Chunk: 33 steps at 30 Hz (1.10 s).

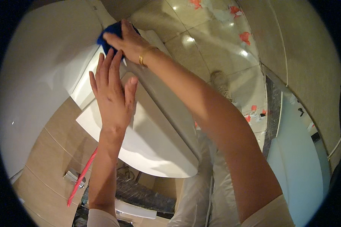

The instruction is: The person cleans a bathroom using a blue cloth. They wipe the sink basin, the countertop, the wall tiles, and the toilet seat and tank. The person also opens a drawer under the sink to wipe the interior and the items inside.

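Note:
My right hand (132,42), with a gold bangle at the wrist, presses on a bunched blue cloth (110,31) at the far end of a white bathroom fixture (147,124). The cloth is partly hidden beneath my fingers. My left hand (110,93) is spread palm down over the fixture, its fingertips just short of the cloth and holding nothing. Whether its palm rests on the surface cannot be told. A tall, smooth white surface (45,56) rises along the left, beside the cloth.
Glossy floor tiles (198,51) at upper right carry scattered red and white scraps (245,37). A red pole (82,176) crosses a chrome wall fitting (74,177) at lower left. Frosted glass (295,161) stands at right. Clear plastic sheeting (193,195) hangs below the fixture.

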Tool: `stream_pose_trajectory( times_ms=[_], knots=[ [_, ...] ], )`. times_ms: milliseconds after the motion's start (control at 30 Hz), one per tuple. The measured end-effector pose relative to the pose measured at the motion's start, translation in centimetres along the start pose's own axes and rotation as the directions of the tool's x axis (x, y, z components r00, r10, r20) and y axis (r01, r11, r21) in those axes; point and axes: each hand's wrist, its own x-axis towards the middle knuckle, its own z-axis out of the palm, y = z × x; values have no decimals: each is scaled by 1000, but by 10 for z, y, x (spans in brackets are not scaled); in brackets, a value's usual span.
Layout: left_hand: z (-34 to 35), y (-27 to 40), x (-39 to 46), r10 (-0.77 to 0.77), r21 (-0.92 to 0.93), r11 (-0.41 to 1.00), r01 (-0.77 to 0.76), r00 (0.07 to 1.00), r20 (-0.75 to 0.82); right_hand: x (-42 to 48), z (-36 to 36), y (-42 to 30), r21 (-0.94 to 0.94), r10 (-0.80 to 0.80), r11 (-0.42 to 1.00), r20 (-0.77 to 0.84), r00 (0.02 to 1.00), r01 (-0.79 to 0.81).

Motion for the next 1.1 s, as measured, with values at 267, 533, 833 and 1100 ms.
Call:
stream_pose_trajectory(
  times_ms=[267,533,833,1100],
  knots=[
    [0,1,10,70,9,997,-71,995,71,-88,17,50,-2,-318,947,-126,940,320],
    [7,6,19,46,-106,994,-38,996,71,-89,11,150,-226,-44,974,-38,998,34],
    [7,0,20,46,-119,992,-35,994,98,38,29,146,-221,-257,947,-95,962,231],
    [7,2,19,30,-121,992,-21,996,78,-56,18,164,-261,48,965,50,998,-34]
  ],
)
